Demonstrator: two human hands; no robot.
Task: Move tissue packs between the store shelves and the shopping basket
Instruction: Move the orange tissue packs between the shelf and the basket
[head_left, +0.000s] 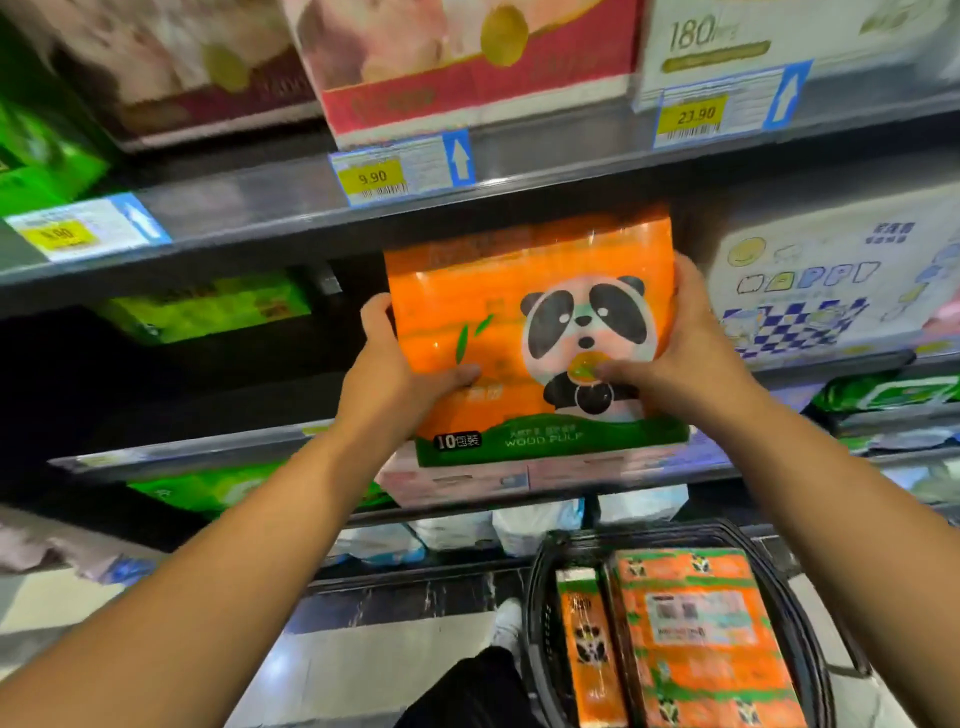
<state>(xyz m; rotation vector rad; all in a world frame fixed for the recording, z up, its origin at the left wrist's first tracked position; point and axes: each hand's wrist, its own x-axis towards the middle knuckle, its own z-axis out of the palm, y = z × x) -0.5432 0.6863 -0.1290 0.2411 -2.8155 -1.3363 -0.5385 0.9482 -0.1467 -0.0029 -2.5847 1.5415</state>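
Green tissue packs (208, 306): on the shelves at 9 o'clock of the view, blurred.
Left hand (395, 364): grips the left edge of the orange panda tissue pack (519, 322) at its 8 o'clock, thumb across the front, fingers behind the edge.
Price tag 9.90 (371, 176): on the shelf rail (234, 208), at 11 o'clock of the held pack.
Orange panda tissue pack: mid-view, upright, held between both hands, its top just under the shelf rail; whether it rests on a shelf cannot be told.
Right hand (691, 353): grips the right edge at 4 o'clock, thumb on the panda print.
Shopping basket (535, 597): black, at 5 o'clock of the view; inside, a narrow orange pack (587, 649) touches a wide orange pack (691, 639) at its 3 o'clock.
White patterned pack (810, 291): on the shelf at 3 o'clock.
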